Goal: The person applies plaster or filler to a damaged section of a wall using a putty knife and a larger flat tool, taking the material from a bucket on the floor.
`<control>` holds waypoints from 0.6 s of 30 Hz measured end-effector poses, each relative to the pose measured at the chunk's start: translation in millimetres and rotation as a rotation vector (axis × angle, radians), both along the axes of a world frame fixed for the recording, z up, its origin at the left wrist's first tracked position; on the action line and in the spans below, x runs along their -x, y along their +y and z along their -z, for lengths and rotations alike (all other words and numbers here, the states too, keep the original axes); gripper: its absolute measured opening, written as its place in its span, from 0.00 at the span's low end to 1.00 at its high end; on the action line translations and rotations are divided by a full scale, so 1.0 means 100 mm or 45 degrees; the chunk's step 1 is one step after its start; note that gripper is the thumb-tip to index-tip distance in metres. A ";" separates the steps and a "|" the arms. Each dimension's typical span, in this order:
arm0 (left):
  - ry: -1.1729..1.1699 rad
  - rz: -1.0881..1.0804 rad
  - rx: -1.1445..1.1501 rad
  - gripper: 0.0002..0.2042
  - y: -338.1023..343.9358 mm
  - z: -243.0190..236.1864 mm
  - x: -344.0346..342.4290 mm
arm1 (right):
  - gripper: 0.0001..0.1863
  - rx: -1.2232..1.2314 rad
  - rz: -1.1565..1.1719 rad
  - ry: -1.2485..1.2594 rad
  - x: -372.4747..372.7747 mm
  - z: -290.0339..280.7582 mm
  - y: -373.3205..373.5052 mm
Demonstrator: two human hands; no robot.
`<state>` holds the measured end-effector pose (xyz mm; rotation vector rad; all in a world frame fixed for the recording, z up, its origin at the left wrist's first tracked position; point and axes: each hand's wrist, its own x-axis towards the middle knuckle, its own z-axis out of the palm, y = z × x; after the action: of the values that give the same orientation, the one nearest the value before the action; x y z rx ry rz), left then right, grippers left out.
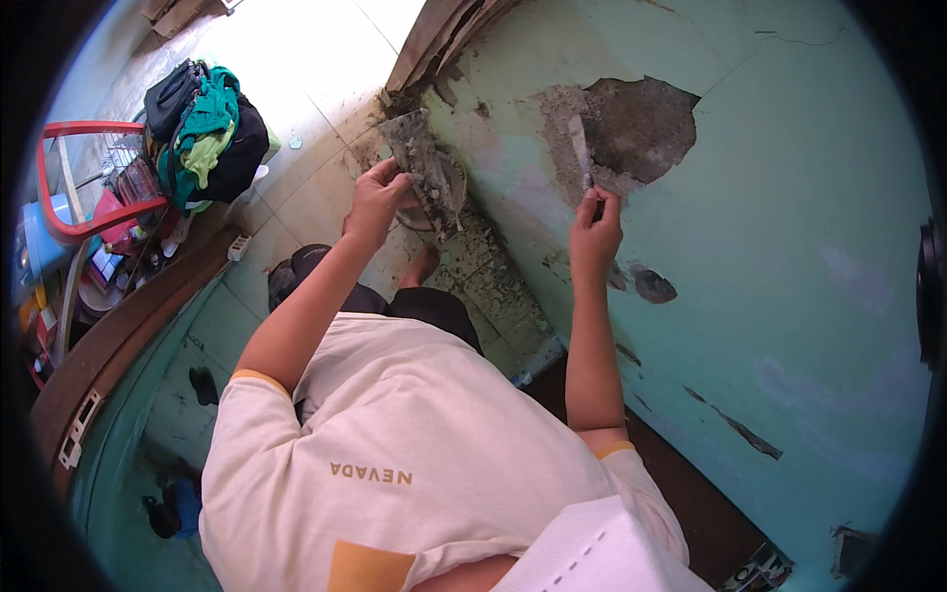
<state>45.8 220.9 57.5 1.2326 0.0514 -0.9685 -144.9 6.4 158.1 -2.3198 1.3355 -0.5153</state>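
My right hand [595,229] pinches the handle end of a narrow putty knife [579,143]. Its blade lies against rough grey mortar at the left side of a broken patch [646,128] in the green wall. My left hand [375,202] grips the edge of a flat, mortar-smeared board [424,163], tilted beside the wall. Lumps of grey mortar cling to the board. Partly hidden behind it, a round basin [456,187] rests on the floor.
Crumbs of debris [493,266] litter the tiles along the wall's foot, near a bare foot [422,266]. A broken wooden door frame [434,44] stands at the wall's end. At left, a red-framed chair [104,222] stands by piled clothes [212,133]. Smaller holes [653,285] mark the wall.
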 end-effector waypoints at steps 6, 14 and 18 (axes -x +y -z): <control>0.044 0.025 0.085 0.14 0.02 0.18 0.02 | 0.09 0.004 -0.181 -0.015 -0.43 0.43 -0.04; -0.014 -0.070 0.035 0.13 0.20 0.14 -0.21 | 0.11 0.065 -0.045 -0.059 -0.38 0.23 -0.08; -0.052 -0.090 0.004 0.14 0.36 0.19 -0.49 | 0.12 -0.012 -0.021 -0.076 -0.38 0.24 -0.08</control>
<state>95.1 256.4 38.8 1.2391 0.0608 -0.8815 -106.6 -1.5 134.2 -2.2871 1.2878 -0.5674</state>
